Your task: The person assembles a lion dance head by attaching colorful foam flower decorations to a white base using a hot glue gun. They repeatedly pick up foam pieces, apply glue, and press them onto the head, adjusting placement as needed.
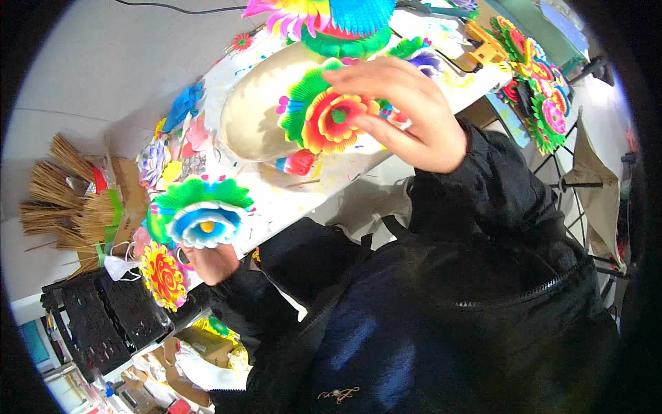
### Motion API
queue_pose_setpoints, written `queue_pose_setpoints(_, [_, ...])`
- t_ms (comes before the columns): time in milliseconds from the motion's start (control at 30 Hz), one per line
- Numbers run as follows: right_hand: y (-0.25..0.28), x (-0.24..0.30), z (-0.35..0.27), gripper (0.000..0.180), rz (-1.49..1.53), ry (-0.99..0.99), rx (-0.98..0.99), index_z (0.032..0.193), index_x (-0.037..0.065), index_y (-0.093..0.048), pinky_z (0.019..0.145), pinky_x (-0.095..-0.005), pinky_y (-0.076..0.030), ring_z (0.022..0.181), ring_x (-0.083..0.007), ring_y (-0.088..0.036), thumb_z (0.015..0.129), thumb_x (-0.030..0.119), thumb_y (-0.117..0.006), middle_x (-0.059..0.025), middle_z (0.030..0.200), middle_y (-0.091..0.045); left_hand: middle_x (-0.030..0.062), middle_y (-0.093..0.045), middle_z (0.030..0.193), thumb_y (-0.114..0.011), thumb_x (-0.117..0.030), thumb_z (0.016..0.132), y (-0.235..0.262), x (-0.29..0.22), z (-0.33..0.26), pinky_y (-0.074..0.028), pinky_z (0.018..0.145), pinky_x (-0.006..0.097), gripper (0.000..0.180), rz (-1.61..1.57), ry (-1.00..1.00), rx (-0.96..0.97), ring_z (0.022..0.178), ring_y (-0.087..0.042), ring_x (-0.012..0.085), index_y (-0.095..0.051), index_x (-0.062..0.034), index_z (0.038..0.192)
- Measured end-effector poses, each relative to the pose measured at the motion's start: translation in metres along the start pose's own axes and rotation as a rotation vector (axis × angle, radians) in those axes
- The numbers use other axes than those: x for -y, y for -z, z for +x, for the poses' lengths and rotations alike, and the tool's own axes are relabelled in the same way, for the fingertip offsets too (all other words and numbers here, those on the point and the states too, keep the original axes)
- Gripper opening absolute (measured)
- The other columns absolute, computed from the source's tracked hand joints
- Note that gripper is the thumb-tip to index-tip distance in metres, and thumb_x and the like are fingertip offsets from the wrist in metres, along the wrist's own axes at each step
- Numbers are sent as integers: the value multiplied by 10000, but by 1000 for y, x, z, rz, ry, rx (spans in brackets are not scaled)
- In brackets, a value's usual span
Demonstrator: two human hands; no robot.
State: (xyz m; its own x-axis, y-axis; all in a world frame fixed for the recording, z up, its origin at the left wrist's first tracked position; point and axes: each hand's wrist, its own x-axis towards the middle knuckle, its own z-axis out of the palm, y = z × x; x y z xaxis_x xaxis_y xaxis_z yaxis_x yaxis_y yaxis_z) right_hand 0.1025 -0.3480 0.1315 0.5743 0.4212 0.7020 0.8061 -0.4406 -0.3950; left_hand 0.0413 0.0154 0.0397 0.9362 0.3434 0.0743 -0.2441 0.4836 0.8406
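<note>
My left hand [212, 263] is closed at the lower edge of a blue-and-white flower ornament [222, 219] with a yellow centre and green leaves; the flower hides most of its fingers. My right hand [412, 110] arches over the right side of a red-and-yellow flower ornament [323, 124] with a green centre and green leaves. Its thumb and fingers are apart, with the thumb close to the petals. I cannot tell whether they touch. Behind that flower lies a large cream-coloured oval form [249, 103] on the paint-spotted white table [276, 207].
A bigger colourful ornament [345, 31] stands at the table's far side, near a yellow tool [486, 48]. Bundles of thin sticks [62, 193] stand at the left, beside a red-and-yellow round ornament [163, 276]. More ornaments [545, 96] hang together at the right.
</note>
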Motion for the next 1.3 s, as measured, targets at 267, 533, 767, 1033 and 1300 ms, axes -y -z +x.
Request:
queue_pose_setpoints(267, [-1,-11,-23,340,104,-68,-28,1137,27,-601,871,-392,-468,1026,-315,-596,809,88,-668,-141,1148,-634,89,-597,1199,-572,-55,911,-32,30,-21,-504,926,408,285,-11,-111,65,1060,-599,231,-550,-102,1191])
queue_pose_setpoints(533, [-4,-18,-25,328,84,-44,-40,1119,23,-603,853,-387,-471,1001,-309,-594,806,84,-679,-128,1136,-638,65,-602,1186,-572,-106,925,-34,38,-14,-493,930,394,263,70,-96,50,1062,-591,214,-552,-127,1186])
queue_pose_setpoints(767, [-8,-17,-25,282,105,-31,-10,1106,25,-602,890,-408,-446,1044,-315,-590,834,95,-635,-158,1186,-623,67,-618,1140,-572,-103,923,-38,36,-16,-509,904,376,213,68,-119,-35,1021,-610,209,-560,-105,1136])
queue_pose_setpoints(1033, [-10,-11,-22,291,110,-34,-28,1098,32,-610,893,-408,-448,1050,-311,-588,814,75,-656,-151,1178,-623,59,-623,1127,-581,-64,912,-45,31,-19,-505,913,375,210,16,-133,19,1022,-610,203,-554,-98,1117])
queue_pose_setpoints(1300, [-13,-10,-22,294,106,-30,-33,1098,27,-613,888,-404,-452,1054,-312,-583,814,79,-665,-146,1181,-618,53,-618,1141,-578,-66,915,-40,32,-21,-498,929,373,237,85,-176,29,1042,-600,192,-546,-92,1148])
